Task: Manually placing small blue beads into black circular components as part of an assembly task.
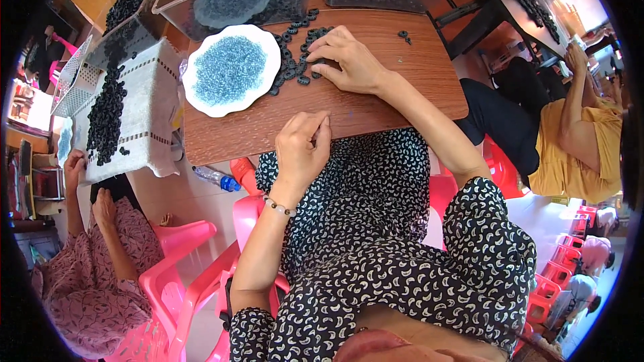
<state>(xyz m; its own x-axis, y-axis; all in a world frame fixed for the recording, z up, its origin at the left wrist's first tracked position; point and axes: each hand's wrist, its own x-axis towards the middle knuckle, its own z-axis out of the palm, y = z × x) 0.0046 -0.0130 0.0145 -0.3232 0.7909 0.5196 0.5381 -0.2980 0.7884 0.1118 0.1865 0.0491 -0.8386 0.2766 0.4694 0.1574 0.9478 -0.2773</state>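
On the brown wooden table, a loose pile of small black ring-like parts (288, 67) lies beside a white scalloped plate (272, 60). The plate holds many tiny clear-blue beads (231, 70). My right hand (349, 64) reaches over the right side of the pile, its fingers curved and apart, with fingertips at the black parts. My left hand (302, 151) is closed at the table's near edge, thumb pressed against the curled fingers. Whatever it may hold is hidden.
Clear plastic bins (248, 3) of black parts stand along the far side. A cloth-covered table (151, 107) with another black pile is at left, where a person in a patterned top (94, 281) sits. A person in yellow (580, 147) sits at right. A bottle (216, 177) lies below.
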